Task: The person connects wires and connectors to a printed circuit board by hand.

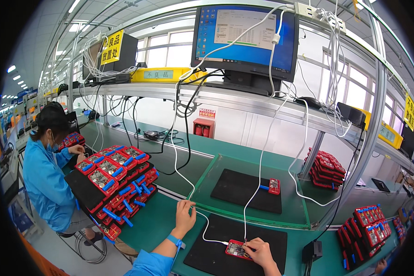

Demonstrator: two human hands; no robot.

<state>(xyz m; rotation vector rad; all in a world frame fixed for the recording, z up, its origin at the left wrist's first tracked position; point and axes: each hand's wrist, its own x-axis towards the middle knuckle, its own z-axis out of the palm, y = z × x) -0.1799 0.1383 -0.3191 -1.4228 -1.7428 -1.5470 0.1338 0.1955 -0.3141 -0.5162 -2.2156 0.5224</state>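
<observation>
Monitor (244,39) overhead (lit), red board stacks (117,172) left.

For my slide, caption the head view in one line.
Right hand steadies a red circuit module on a black mat; left hand pinches its white cable.

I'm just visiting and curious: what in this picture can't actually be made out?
- Head view: the right hand covers one end of the red board.
- The left hand hides how it grips the white cable.
- Monitor contents: too small.
- Red board stacks at right: bent by the fisheye rim.
</observation>
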